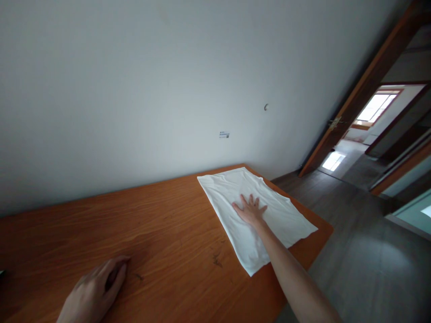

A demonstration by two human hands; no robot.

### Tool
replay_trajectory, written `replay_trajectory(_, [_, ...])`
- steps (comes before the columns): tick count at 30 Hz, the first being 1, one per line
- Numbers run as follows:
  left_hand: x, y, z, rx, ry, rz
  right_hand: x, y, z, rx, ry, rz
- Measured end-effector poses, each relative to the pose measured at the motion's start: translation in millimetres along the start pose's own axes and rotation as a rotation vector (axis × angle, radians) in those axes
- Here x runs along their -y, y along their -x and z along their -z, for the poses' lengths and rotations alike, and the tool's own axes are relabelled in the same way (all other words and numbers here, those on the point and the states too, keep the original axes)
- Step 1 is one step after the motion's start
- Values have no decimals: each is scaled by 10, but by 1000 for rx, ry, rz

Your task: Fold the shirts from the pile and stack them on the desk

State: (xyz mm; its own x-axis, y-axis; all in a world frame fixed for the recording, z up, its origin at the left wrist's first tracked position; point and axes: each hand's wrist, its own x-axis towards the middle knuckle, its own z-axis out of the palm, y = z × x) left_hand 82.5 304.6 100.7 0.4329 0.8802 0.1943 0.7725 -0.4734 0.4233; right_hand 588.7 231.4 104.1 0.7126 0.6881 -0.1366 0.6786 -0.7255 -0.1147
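A white cloth [232, 188] lies spread over the right end of a brown wooden table [161, 224], with small wrinkles and uneven edges. My right hand [251, 211] rests palm down near the cloth's middle, fingers spread wide and gripping nothing. At the lower left, my left hand [92, 287] leans on the bare wood, loosely curved. A gap shows between its thumb and forefinger, and no object is visible in it. Its other fingertips are partly hidden from view.
A pale wall [134, 112] runs along the table's far edge, bearing a small label [224, 134] and a round fitting [266, 107]. Dark marks [217, 260] show on the wood. Beyond the right edge lie grey flooring [363, 242] and an open wooden door [350, 103].
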Motion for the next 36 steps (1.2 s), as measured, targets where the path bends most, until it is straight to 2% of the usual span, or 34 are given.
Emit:
replay_trajectory(4, [-17,-9,-1,0,1,7,-26,66,4,-57,11,39])
replay_trajectory(7, [-24,-11,-9,-8,5,10,73,179,40,-158,1,86])
replay_trajectory(9, [-21,-8,-17,-11,7,6,232,309,63,-280,-39,185])
replay_trajectory(12, [-23,1,-21,-23,18,-11,613,602,65,-412,-175,414])
replay_trajectory(14, [-41,11,-13,-34,21,-25,931,862,28,-397,-273,580])
replay_trajectory(18, [-129,40,27,-26,27,-21,1551,1456,-155,-213,-351,723])
replay_trajectory(20, [-183,53,49,-11,49,-6,1772,1706,-270,-149,-334,789])
replay_trajectory(22, [-230,70,66,-11,82,9,1902,1873,-367,-159,-321,837])
replay_trajectory(25, [-281,105,79,-54,163,25,1935,1959,-462,-220,-353,891])
replay_trajectory(28, [-316,144,84,-106,283,27,1861,1907,-537,-217,-445,965])
replay_trajectory(36, [-362,328,98,-254,420,112,1781,1748,-655,-53,-666,1019])
